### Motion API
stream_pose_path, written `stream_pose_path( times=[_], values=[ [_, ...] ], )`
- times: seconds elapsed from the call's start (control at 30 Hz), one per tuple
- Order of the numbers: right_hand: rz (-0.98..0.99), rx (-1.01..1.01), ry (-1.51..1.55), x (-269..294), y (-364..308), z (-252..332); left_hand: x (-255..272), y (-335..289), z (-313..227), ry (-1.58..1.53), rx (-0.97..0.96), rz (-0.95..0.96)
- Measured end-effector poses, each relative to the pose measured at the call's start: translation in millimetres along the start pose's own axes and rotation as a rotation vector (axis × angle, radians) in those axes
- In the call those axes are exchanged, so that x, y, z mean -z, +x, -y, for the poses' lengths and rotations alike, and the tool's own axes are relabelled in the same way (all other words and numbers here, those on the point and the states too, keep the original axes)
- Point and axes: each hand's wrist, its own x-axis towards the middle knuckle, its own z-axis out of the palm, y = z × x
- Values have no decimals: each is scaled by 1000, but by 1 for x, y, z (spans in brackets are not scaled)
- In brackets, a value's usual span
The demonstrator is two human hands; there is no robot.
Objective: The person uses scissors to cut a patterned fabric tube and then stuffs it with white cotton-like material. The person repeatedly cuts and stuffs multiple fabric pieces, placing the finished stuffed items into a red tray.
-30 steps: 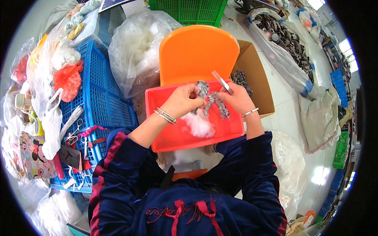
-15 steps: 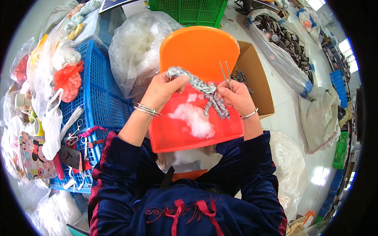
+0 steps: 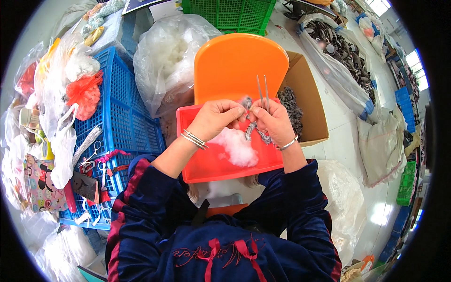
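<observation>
Above the red tray [image 3: 206, 172], my hands have come together, fingertips nearly touching. My left hand [image 3: 218, 115] pinches one end of a grey knitted piece [image 3: 265, 137], mostly hidden behind the fingers. Between thumb and fingers, my right hand [image 3: 275, 123] grips the same piece, whose narrow strands dangle below toward the tray. A pair of metal tweezers [image 3: 261, 91] is also tucked in the right hand, tips pointing up and away from me. Fluffy white stuffing [image 3: 238, 149] lies in the tray beneath the hands.
An orange chair [image 3: 242, 61] stands behind the tray. On its right, a cardboard box [image 3: 312, 113] holds grey knitted pieces. A clear bag of stuffing [image 3: 162, 61] and a blue crate [image 3: 120, 108] with scissors [image 3: 96, 148] on it are at left. A green crate [image 3: 230, 14] is beyond.
My hands have moved together; the left came right and lower. The grey knitted piece, stretched between them before, is now bunched and largely covered. The tweezers remain in the right hand.
</observation>
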Motion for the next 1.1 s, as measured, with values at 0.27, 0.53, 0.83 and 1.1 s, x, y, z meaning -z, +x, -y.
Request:
stream_pose_path(
  times=[0.27,0.53,0.83,1.1],
  values=[
    [-78,-20,-58,10,4,-1,16,2,-7,168,-94,-120],
    [77,32,-177,1,-5,3,-5,6,4,126,403,57],
    [234,60,-431,3,-14,6,-1,7,4,-15,299,80],
    [252,152,-461,9,-14,-3,3,8,10,18,215,158]
  ],
)
